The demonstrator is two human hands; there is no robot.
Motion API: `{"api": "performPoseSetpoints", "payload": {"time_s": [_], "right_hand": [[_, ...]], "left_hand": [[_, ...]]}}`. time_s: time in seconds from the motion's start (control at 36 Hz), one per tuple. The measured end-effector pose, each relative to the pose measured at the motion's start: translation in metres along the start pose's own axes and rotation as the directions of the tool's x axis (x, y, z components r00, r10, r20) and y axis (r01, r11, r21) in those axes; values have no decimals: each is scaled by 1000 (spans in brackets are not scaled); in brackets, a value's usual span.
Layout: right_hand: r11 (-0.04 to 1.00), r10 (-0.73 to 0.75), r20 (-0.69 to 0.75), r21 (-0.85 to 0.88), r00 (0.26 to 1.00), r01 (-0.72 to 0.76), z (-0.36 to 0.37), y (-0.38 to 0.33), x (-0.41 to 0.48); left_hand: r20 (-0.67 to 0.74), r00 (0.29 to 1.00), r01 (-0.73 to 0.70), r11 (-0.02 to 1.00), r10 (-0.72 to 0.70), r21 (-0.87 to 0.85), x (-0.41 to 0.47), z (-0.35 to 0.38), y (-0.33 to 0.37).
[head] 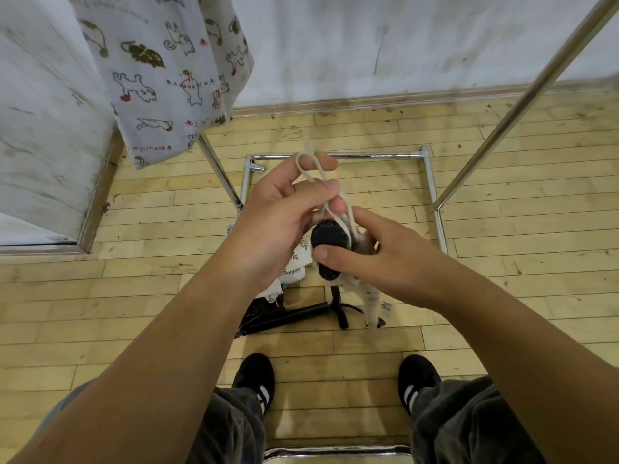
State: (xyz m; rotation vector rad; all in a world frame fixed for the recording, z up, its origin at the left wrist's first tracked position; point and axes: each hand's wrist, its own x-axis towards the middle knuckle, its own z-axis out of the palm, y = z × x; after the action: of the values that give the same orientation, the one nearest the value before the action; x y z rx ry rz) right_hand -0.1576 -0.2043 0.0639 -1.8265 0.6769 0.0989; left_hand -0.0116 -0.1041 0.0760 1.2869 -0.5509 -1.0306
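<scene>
My left hand [284,212] holds up a pale cord [316,177], pinched between thumb and fingers, with a loop of it round the index finger. The cord runs down to a pale cloth piece [368,293] that hangs over a black round-topped stand [330,237]. My right hand [375,256] grips the black round top from the right, thumb across its front and index finger behind the cord. Part of the cloth is hidden under both hands.
A chrome clothes rack [432,182] has its base frame on the wooden floor ahead and a slanted pole at right. A cat-print fabric [167,78] hangs at upper left. A black tube [288,318] lies by the stand's feet. My two black shoes stand below.
</scene>
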Motion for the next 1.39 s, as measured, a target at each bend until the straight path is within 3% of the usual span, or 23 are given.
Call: {"api": "performPoseSetpoints", "payload": {"time_s": [0.11,0.19,0.31,0.42,0.58,0.78,0.86,0.97,1.22,1.31,1.39], "right_hand": [[998,59,-6,-35,998,-59,-1,1,1],[995,65,-9,-79,998,-65,-2,-1,-1],[983,53,-32,-175,998,-58,-2,-1,-3],[952,65,-38,-297,997,-74,2,4,0],[927,151,37,-352,988,-128,9,4,4],[906,258,197,-390,946,-166,13,-4,-2],[921,242,248,-363,938,-141,13,-2,-2],[943,220,248,-303,944,-140,11,1,0],[993,114,244,-50,963,-105,8,-3,4],[996,89,244,0,966,-92,7,-7,6],[994,107,237,2,966,-111,10,-7,7]], "left_hand": [[-2,1000,-16,994,17,104,-1,1,1],[-22,1000,-12,961,19,275,-2,2,4],[34,999,-4,807,-20,590,-1,-1,8],[95,985,11,593,-147,805,-3,-2,3],[95,951,25,382,-293,924,-2,-1,-5],[17,880,111,240,-475,964,-4,-9,-9],[28,864,129,275,-502,953,-6,-11,-8],[73,870,170,437,-487,884,-6,-9,2],[41,982,123,787,-184,605,-18,3,14],[22,996,60,842,-85,536,-23,5,16],[11,998,49,832,-66,553,-25,4,15]]}}
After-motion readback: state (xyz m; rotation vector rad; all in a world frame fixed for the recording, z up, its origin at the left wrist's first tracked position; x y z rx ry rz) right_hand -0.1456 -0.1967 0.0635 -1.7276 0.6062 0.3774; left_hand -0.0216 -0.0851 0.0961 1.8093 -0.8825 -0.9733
